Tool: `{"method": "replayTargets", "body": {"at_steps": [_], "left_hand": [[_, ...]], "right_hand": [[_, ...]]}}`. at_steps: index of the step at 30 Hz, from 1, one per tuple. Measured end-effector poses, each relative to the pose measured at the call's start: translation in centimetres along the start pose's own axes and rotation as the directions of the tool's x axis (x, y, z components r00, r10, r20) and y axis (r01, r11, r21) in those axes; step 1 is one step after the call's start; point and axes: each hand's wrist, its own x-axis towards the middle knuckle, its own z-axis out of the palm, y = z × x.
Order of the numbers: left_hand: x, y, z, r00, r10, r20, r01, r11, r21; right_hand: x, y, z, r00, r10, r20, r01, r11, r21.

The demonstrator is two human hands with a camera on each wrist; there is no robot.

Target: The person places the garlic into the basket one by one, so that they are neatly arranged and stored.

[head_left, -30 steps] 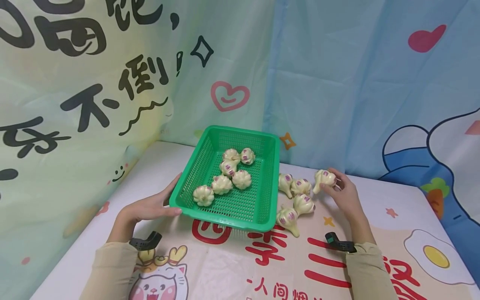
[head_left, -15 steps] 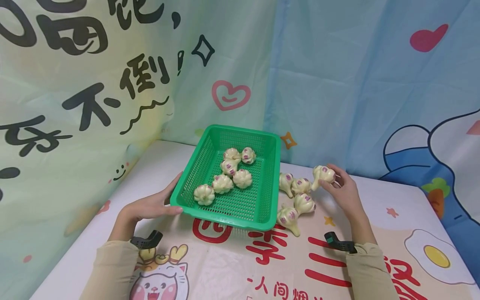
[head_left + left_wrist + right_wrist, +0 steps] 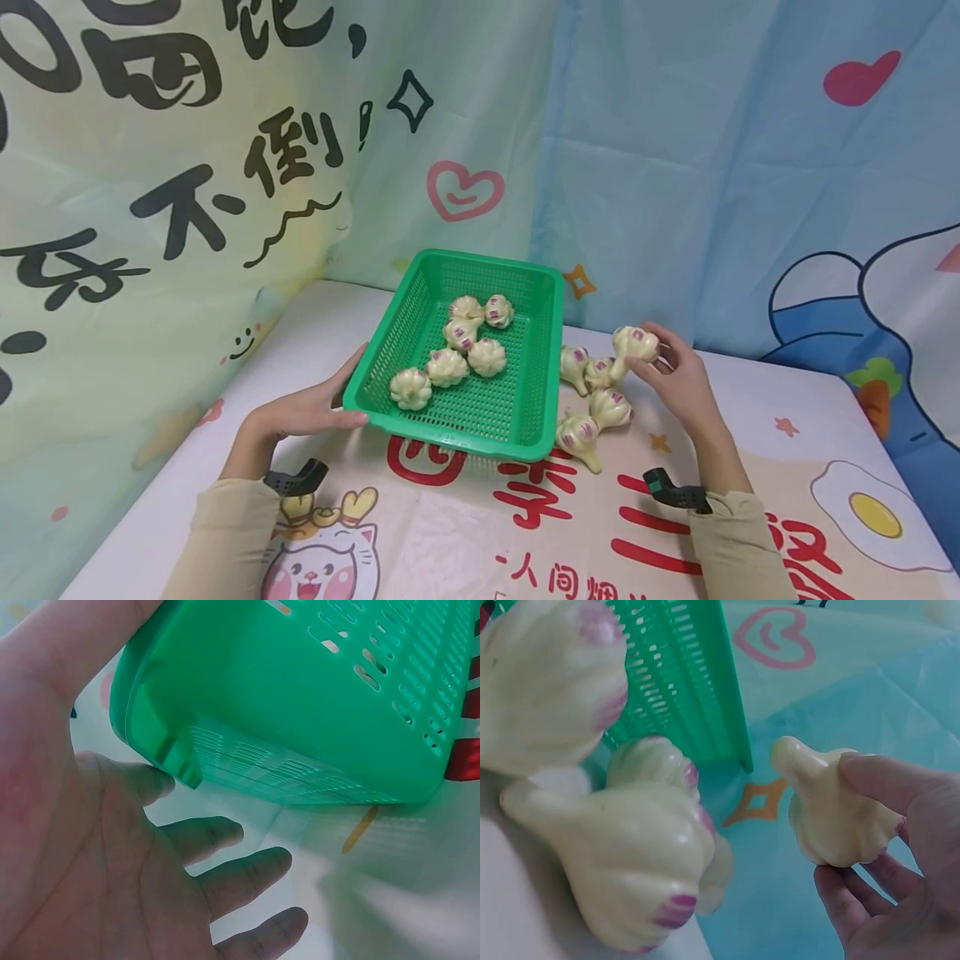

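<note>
My left hand [image 3: 311,407] holds the near-left corner of a green plastic basket [image 3: 457,437], its thumb along the rim and the index fingertip at the rim's corner. In the left wrist view the other fingers [image 3: 247,881] spread out beside the basket [image 3: 247,682]. Several white garlic bulbs with purple marks, one of them a bulb [image 3: 411,389] near the front, lie in the basket. My right hand [image 3: 681,379] pinches another garlic bulb [image 3: 836,814] between thumb and fingers, its stem pointing away from the palm. That bulb is right of the basket, overlapping a loose bulb in the head view.
Several loose garlic bulbs, among them a front bulb [image 3: 577,437] and a bulb [image 3: 611,407] behind it, lie along the basket's right side. A printed cloth [image 3: 450,533] covers the table. Fabric backdrops [image 3: 637,167] stand behind and to the left.
My right hand has lifted its garlic bulb slightly and moved it left, nearer the basket. The left hand keeps its place at the basket's corner, and the basket's contents look the same.
</note>
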Motion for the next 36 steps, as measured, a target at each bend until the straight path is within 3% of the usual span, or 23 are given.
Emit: {"method": "replayTargets", "body": {"at_steps": [16, 27, 36], "left_hand": [[0.1, 0.0, 0.1, 1.000, -0.017, 0.007, 0.017, 1.000, -0.016], [0.1, -0.1, 0.1, 1.000, -0.007, -0.005, 0.007, 1.000, 0.008], [0.0, 0.0, 0.0, 1.000, 0.001, -0.007, -0.001, 1.000, 0.009]], "right_hand": [[-0.9, -1.8, 0.4, 0.998, -0.062, 0.025, 0.064, 0.997, -0.052], [-1.3, -2.8, 1.1, 0.990, -0.121, 0.068, 0.120, 0.993, 0.008], [-1.4, -3.2, 1.9, 0.989, -0.120, 0.088, 0.122, 0.992, -0.020]]}}
